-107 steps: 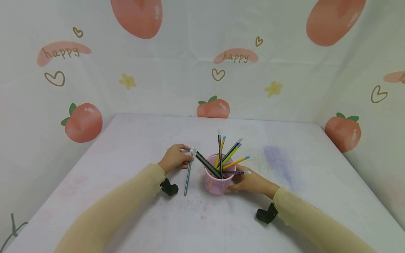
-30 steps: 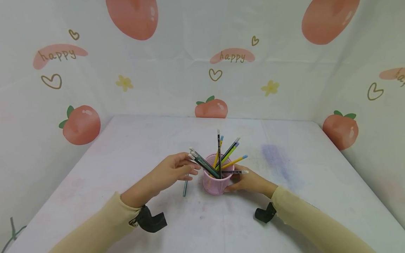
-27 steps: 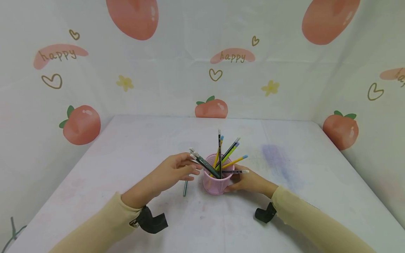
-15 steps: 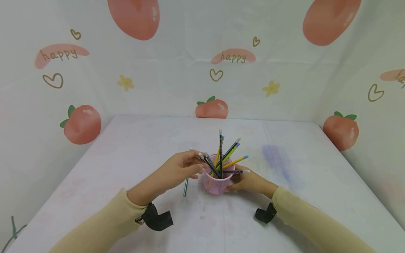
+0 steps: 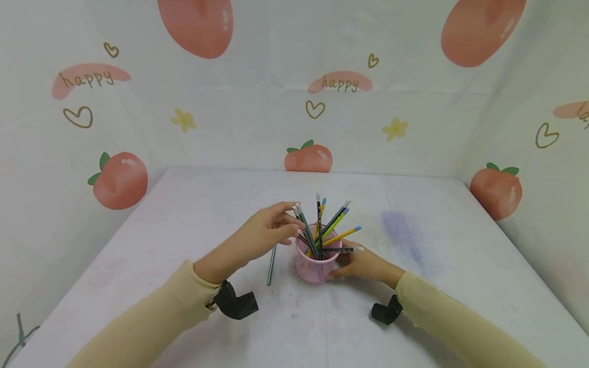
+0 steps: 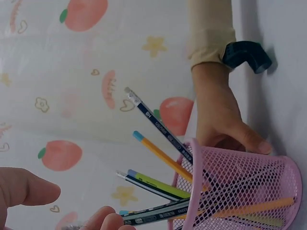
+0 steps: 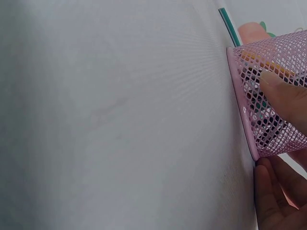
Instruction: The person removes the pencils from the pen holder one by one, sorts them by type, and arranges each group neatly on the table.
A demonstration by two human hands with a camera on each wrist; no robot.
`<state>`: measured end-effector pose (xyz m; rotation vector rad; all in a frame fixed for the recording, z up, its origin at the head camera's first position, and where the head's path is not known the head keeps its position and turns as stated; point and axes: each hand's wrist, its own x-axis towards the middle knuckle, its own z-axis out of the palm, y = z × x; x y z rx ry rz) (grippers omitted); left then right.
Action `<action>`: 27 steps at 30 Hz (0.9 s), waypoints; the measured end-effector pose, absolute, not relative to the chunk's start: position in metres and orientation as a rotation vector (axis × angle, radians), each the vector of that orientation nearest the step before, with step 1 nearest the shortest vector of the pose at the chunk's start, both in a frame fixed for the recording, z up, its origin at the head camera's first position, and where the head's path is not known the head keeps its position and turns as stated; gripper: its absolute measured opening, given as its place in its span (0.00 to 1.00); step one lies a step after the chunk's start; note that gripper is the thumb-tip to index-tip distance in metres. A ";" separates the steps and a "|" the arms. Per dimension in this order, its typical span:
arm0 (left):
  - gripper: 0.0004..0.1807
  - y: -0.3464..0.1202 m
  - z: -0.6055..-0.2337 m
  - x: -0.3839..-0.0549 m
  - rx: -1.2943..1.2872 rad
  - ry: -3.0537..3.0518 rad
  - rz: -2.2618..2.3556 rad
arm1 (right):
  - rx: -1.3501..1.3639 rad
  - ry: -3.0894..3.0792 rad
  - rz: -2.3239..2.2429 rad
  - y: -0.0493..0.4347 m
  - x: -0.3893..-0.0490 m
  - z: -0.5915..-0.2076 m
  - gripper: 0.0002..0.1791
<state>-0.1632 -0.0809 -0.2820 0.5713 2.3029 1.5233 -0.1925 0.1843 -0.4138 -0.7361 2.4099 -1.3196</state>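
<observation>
A pink mesh pencil cup (image 5: pixel 314 271) stands upright on the table with several pencils leaning in it. My right hand (image 5: pixel 363 264) grips its right side; in the right wrist view the thumb (image 7: pixel 276 86) lies on the mesh. My left hand (image 5: pixel 263 236) is at the cup's upper left, with its fingers behind the dark pencils (image 5: pixel 307 230) that lean that way. In the left wrist view the left thumb (image 6: pixel 41 189) stands well apart from the fingers, which touch the pencil ends. A dark green pencil (image 5: pixel 271 271) lies on the table under the left hand, its far end hidden.
The white table (image 5: pixel 207 194) reaches back to a patterned fabric backdrop (image 5: pixel 257 117). One black pencil (image 5: pixel 347 250) sticks out almost level over the cup's right rim. A purple smudge (image 5: pixel 405 237) marks the cloth on the right.
My left hand has left the pencil on the table and moved right to the cup. The dark pencils leaning left have swung more upright. My right hand stays on the cup.
</observation>
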 end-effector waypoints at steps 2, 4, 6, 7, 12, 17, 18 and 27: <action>0.32 -0.083 -0.281 -0.165 0.574 2.294 1.548 | -0.739 2.407 -1.322 0.184 -0.192 -0.414 0.38; 0.33 -0.085 -0.280 -0.166 0.565 2.279 1.574 | -0.738 2.389 -1.337 0.184 -0.192 -0.413 0.38; 0.34 -0.087 -0.279 -0.167 0.551 2.268 1.592 | -0.740 2.369 -1.356 0.185 -0.192 -0.413 0.38; 0.34 -0.088 -0.278 -0.168 0.550 2.266 1.598 | -0.742 2.359 -1.366 0.185 -0.192 -0.413 0.38; 0.33 -0.090 -0.277 -0.169 0.547 2.272 1.600 | -0.754 2.325 -1.400 0.185 -0.193 -0.413 0.38; 0.31 -0.091 -0.275 -0.166 0.539 2.277 1.591 | -0.750 2.328 -1.396 0.185 -0.192 -0.412 0.38; 0.31 -0.092 -0.274 -0.166 0.540 2.279 1.589 | -0.749 2.331 -1.393 0.185 -0.192 -0.412 0.38; 0.26 -0.097 -0.274 -0.163 0.604 2.267 1.604 | -0.737 2.357 -1.367 0.185 -0.193 -0.413 0.38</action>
